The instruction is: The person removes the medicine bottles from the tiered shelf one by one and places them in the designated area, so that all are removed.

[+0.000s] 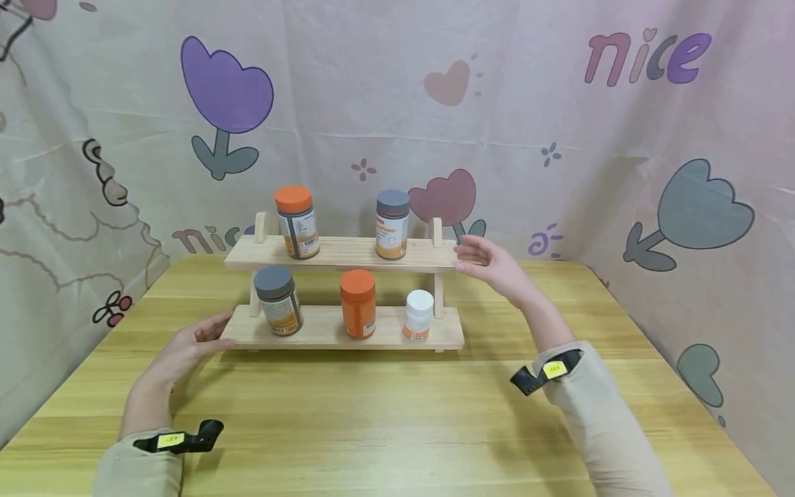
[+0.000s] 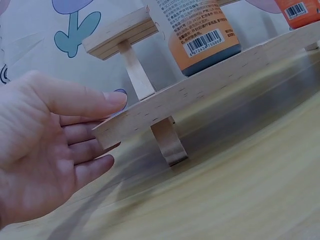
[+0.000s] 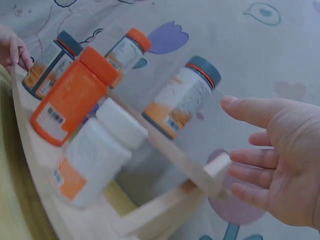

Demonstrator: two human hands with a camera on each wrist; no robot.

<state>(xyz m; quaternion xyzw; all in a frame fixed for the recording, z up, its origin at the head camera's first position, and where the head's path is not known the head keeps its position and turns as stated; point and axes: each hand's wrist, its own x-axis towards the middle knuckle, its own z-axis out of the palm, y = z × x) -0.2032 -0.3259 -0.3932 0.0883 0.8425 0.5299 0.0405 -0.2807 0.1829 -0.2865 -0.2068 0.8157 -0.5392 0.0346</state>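
Note:
A two-tier wooden display shelf [image 1: 329, 336] stands on the table. My left hand [image 1: 180, 352] is at the left end of its lower board, thumb along the front edge and fingers round the end, as the left wrist view shows. Beside the upper board's right end is my right hand [image 1: 499, 273], its fingers spread and nothing held; the right wrist view shows its palm. On the upper board stand an orange-lidded jar [image 1: 299, 228] and a grey-lidded jar [image 1: 392, 231]. Below them are another grey-lidded jar [image 1: 281, 307], an orange bottle [image 1: 358, 307] and a small white bottle [image 1: 419, 317].
The wooden tabletop [image 1: 348, 421] stretches in front of the shelf and to both sides. Behind it hangs a pale cloth backdrop [image 1: 335, 90] printed with flowers. Each wrist wears a black strap, the left strap [image 1: 192, 442] and the right strap [image 1: 528, 378].

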